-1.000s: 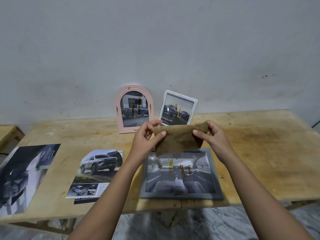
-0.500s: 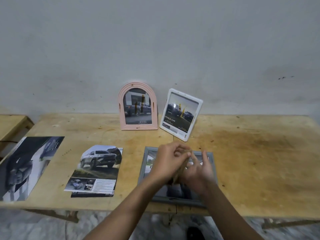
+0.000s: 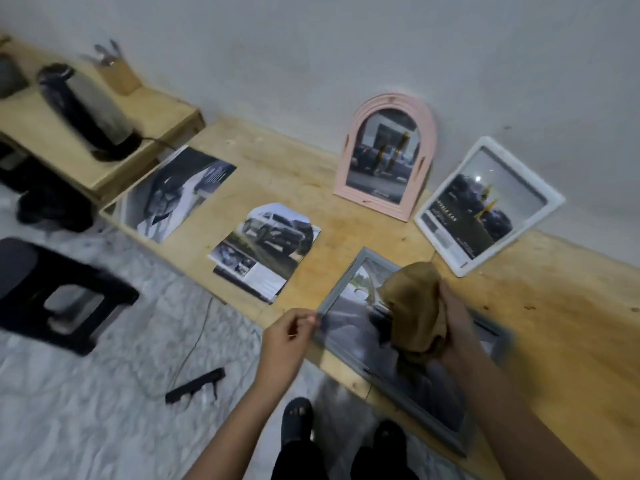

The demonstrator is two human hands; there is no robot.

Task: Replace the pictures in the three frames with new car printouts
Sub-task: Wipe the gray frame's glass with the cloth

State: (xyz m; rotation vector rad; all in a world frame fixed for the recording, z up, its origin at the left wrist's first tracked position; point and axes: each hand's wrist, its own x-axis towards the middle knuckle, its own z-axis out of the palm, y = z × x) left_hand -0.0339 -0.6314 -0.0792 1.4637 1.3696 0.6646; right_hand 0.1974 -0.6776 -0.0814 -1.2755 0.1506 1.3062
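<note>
Two hands hover at the grey rectangular frame (image 3: pixel 346 329), flat on the wooden table (image 3: pixel 554 323). The right hand (image 3: pixel 453 323) grips a crumpled brown cloth (image 3: pixel 414 306) over its glass. The left hand (image 3: pixel 287 336) curls at its nine-o'clock corner; I cannot tell if it pinches. A pink arched frame (image 3: pixel 384 157) stands at twelve o'clock and a white rectangular frame (image 3: pixel 485 206) at two.

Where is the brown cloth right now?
In the head view, the brown cloth is bunched in the right hand, right of centre, over the grey frame lying flat on the table, in front of the white frame.
</note>
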